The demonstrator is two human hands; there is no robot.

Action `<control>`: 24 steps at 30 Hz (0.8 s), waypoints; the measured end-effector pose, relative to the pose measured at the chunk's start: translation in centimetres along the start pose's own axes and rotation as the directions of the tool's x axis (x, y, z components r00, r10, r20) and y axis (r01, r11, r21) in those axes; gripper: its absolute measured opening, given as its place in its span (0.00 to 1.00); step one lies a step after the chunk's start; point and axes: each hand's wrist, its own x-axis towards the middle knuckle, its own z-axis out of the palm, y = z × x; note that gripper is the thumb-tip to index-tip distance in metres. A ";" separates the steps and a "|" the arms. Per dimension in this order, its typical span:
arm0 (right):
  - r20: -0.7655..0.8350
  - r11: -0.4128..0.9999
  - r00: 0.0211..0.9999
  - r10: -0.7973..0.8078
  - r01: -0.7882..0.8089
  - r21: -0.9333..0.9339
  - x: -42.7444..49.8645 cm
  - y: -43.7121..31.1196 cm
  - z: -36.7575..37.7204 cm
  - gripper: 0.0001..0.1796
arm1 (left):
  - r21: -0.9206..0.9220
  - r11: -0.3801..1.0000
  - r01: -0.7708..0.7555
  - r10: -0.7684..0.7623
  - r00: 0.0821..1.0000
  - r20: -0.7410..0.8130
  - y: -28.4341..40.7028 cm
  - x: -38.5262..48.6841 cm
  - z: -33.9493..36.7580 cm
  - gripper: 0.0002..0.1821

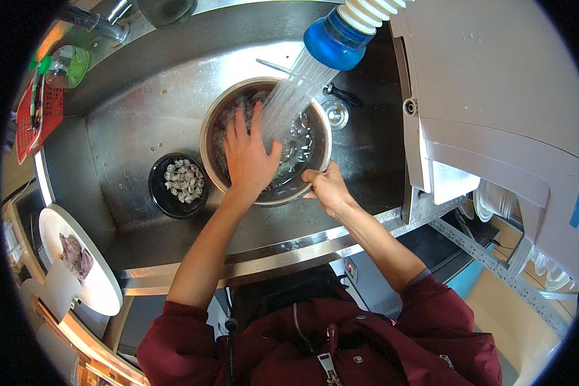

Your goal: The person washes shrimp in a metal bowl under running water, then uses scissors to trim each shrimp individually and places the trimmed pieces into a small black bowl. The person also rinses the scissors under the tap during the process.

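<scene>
A round metal bowl [206, 144] with water in it stands in the stainless steel sink [125, 111]. Water sprays into it from a blue faucet head [335, 43] on a white corrugated hose. Spread over the water inside the bowl is my left hand [252, 157], fingers apart, holding nothing visible. My right hand [329, 186] grips the bowl's rim at the lower right, thumb on top. To the left of the bowl, a small black bowl [155, 193] holds many small greyish pieces, perhaps shellfish. What lies under the water is blurred.
Behind the metal bowl lie a metal utensil [274, 65] and a black-handled tool [345, 95], near a small clear glass dish [336, 116]. A red plastic basket [53, 108] and a green-capped bottle [67, 67] are at the left. A white oval board [101, 284] bears a purplish cloth [76, 256]. A large white appliance [487, 72] borders the right.
</scene>
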 end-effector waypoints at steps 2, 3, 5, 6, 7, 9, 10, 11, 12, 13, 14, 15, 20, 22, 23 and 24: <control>-0.030 1.000 0.999 0.016 -0.016 -0.006 -0.3 0.0 -0.4 0.19 | -0.002 1.000 0.022 -0.021 0.999 0.050 0.5 0.0 0.1 0.40; -0.057 1.000 0.998 0.021 -0.021 -0.004 -0.5 0.0 -0.6 0.19 | -0.005 1.000 0.016 -0.016 0.997 0.076 0.8 0.0 0.2 0.40; -0.160 1.000 0.987 0.006 -0.005 0.012 -0.9 -0.1 -1.2 0.13 | -0.021 1.000 0.007 -0.004 0.992 0.122 1.4 0.0 0.6 0.40; -0.183 0.996 0.983 -0.010 -0.006 -0.089 -1.1 -0.2 -1.6 0.13 | -0.042 0.998 0.054 -0.045 0.982 0.183 1.8 0.0 0.8 0.38; -0.139 0.997 0.988 -0.065 0.058 -0.057 -1.5 -0.2 -2.2 0.14 | -0.084 0.994 0.068 -0.050 0.977 0.206 2.1 0.0 1.2 0.37; -0.140 0.996 0.987 -0.075 0.068 -0.055 -2.3 -0.1 -3.2 0.15 | -0.165 0.980 0.108 -0.063 0.964 0.257 2.8 -0.2 1.9 0.35; -0.127 0.992 0.984 -0.123 0.118 -0.044 -2.5 0.0 -3.7 0.19 | -0.216 0.951 0.222 -0.128 0.917 0.377 3.1 -0.2 2.4 0.34; -0.144 0.996 0.987 -0.076 0.069 -0.053 -2.8 0.1 -4.3 0.22 | -0.274 0.936 0.222 -0.118 0.929 0.351 3.4 -0.3 2.9 0.34; -0.133 0.996 0.989 -0.067 0.058 -0.066 -3.0 0.1 -4.8 0.26 | -0.331 0.918 0.217 -0.108 0.942 0.319 3.8 -0.3 3.4 0.33; -0.107 0.994 0.991 -0.084 0.075 -0.083 -3.0 0.1 -5.4 0.29 | -0.372 0.902 0.221 -0.110 0.948 0.297 4.1 -0.2 3.9 0.34; -0.141 0.992 0.988 -0.066 0.049 -0.115 -3.1 0.1 -6.0 0.33 | -0.413 0.883 0.222 -0.111 0.955 0.275 4.5 -0.2 4.3 0.35; -0.165 0.988 0.982 -0.090 0.067 -0.141 -3.2 0.1 -6.5 0.34 | -0.467 0.853 0.234 -0.119 0.958 0.263 5.0 -0.3 4.7 0.36; -0.244 0.956 0.945 -0.216 0.153 -0.250 -4.7 -0.6 -8.2 0.37 | -0.635 0.704 0.319 -0.131 0.937 0.325 7.3 -0.6 5.3 0.42; -0.246 0.904 0.903 -0.353 0.261 -0.339 -5.5 -1.2 -8.3 0.37 | -0.625 0.733 0.267 -0.115 0.955 0.272 8.3 -0.5 5.2 0.42; -0.253 0.877 0.878 -0.407 0.298 -0.376 -5.9 -1.6 -8.1 0.37 | -0.667 0.697 0.261 -0.115 0.960 0.255 8.8 -0.4 5.2 0.42; -0.238 0.829 0.840 -0.488 0.360 -0.428 -6.3 -1.9 -7.9 0.37 | -0.694 0.662 0.284 -0.121 0.954 0.274 9.3 -0.4 5.2 0.42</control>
